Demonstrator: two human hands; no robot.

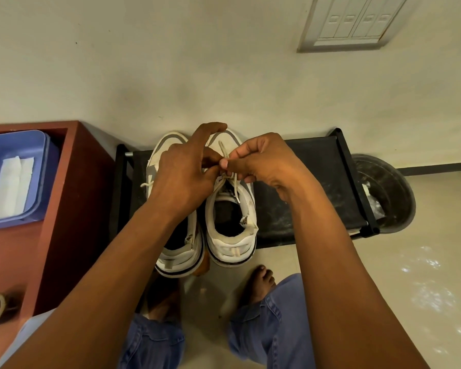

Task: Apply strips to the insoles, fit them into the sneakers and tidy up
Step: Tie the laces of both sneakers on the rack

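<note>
On the black rack [304,155], our left hand [183,177] and right hand [261,161] each pinch the lace [236,187] of the right sneaker [232,251]; we should draw both ends evenly, then snug the knot.

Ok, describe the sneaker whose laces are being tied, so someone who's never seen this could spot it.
Find the low black rack against the wall, beside the red-brown cabinet. Two white sneakers stand side by side at its left end. It is the right-hand sneaker, its dark opening fully in view, with the left hand and right hand pinching its cream laces above it.
</note>
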